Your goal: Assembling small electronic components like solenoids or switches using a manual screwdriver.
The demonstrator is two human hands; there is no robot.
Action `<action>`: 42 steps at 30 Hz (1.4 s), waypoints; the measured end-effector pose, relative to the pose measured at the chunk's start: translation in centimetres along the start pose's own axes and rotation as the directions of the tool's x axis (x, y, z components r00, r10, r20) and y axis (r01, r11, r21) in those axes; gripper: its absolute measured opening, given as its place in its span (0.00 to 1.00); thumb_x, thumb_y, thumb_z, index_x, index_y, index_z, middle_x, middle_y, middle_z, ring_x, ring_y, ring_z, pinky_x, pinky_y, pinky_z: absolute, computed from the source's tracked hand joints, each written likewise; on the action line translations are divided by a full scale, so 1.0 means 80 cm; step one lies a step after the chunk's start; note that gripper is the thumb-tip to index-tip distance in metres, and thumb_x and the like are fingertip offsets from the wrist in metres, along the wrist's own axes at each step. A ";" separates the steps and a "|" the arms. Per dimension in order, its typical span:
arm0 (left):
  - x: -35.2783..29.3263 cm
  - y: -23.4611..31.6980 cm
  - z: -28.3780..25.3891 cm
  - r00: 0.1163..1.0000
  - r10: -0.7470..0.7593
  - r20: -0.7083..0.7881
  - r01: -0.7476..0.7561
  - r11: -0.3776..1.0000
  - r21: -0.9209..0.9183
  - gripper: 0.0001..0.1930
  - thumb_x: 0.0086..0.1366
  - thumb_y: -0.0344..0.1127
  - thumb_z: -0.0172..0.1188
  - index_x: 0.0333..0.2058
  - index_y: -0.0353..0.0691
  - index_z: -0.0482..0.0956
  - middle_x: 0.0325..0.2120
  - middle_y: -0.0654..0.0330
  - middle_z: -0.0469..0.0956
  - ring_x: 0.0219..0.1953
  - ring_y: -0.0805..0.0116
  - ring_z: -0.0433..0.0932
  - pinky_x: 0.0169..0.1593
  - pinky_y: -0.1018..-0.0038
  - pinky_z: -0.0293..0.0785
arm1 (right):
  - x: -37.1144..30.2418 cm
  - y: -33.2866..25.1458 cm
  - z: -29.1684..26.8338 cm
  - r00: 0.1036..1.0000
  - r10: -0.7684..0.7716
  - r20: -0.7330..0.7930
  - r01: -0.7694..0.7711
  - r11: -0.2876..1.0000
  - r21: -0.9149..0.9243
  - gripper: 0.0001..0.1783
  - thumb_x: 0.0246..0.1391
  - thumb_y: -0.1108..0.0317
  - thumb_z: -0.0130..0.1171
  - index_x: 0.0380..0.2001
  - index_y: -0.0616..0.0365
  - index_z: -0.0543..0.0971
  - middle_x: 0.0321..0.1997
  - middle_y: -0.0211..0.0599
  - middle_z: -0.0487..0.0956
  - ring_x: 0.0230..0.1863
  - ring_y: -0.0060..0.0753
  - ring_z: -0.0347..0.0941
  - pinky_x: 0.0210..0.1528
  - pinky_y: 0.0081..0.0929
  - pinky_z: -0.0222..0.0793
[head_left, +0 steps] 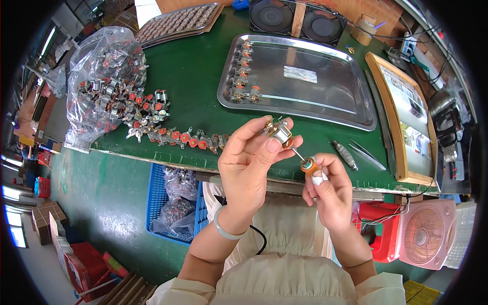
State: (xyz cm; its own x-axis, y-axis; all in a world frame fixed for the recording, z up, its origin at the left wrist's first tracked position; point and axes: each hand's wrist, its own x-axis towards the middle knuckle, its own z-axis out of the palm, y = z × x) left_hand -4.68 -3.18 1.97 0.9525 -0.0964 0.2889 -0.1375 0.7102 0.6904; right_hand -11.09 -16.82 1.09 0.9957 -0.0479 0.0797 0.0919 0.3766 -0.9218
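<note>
My left hand pinches a small metal component with a silvery body and brass-coloured parts, raised above the bench's front edge. In my right hand is a screwdriver with a short orange handle, its thin shaft angled up to the component's lower side. Whether the tip sits in a screw is too small to tell. White tape wraps one right finger. Similar components with red discs lie in a row left of my hands. Beyond them, a metal tray holds several components lined up at its left end.
A clear plastic bag spills components onto the green bench. Pliers-like grey tool and tweezers lie right of my hands, near a wooden frame. Two black fans stand behind. Below are a blue crate and a pink fan.
</note>
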 end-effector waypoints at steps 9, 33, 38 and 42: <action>0.000 -0.001 -0.001 0.999 -0.008 -0.046 0.009 1.000 0.026 0.17 0.61 0.28 0.56 0.48 0.31 0.67 0.40 0.46 0.76 0.39 0.55 0.79 0.39 0.69 0.80 | -0.001 0.014 0.002 0.940 -0.340 -0.023 0.296 0.850 -0.436 0.16 0.54 0.77 0.53 0.46 0.61 0.64 0.36 0.36 0.68 0.27 0.19 0.62 0.29 0.17 0.65; -0.005 -0.008 -0.001 0.999 -0.020 -0.028 0.020 1.000 -0.017 0.17 0.61 0.28 0.55 0.49 0.33 0.66 0.42 0.45 0.75 0.40 0.54 0.78 0.42 0.67 0.79 | 0.008 -0.020 0.001 0.954 0.299 0.039 -0.299 0.954 0.014 0.25 0.61 0.49 0.42 0.38 0.65 0.69 0.18 0.31 0.64 0.15 0.18 0.53 0.15 0.17 0.52; -0.005 -0.010 -0.001 0.999 -0.035 -0.029 0.034 0.999 -0.016 0.17 0.61 0.27 0.55 0.49 0.33 0.66 0.42 0.45 0.75 0.40 0.54 0.78 0.42 0.67 0.79 | 0.010 -0.016 -0.004 0.938 0.345 -0.028 -0.339 0.933 0.120 0.20 0.61 0.54 0.45 0.34 0.64 0.71 0.18 0.35 0.68 0.13 0.18 0.58 0.14 0.17 0.56; -0.004 -0.006 -0.002 0.995 -0.091 -0.028 0.091 0.996 -0.001 0.17 0.61 0.27 0.55 0.48 0.32 0.67 0.42 0.45 0.75 0.40 0.54 0.78 0.42 0.68 0.79 | 0.012 -0.020 -0.027 0.915 0.394 0.084 -0.401 0.911 0.101 0.20 0.60 0.54 0.47 0.33 0.64 0.71 0.20 0.36 0.72 0.13 0.19 0.62 0.13 0.18 0.59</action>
State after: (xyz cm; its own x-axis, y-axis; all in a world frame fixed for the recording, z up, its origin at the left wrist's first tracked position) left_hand -4.87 -3.40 1.44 0.9682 -0.1413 0.2064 -0.0499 0.6995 0.7129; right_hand -10.32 -19.49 1.83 0.9488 0.1818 -0.2582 -0.3140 0.4552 -0.8332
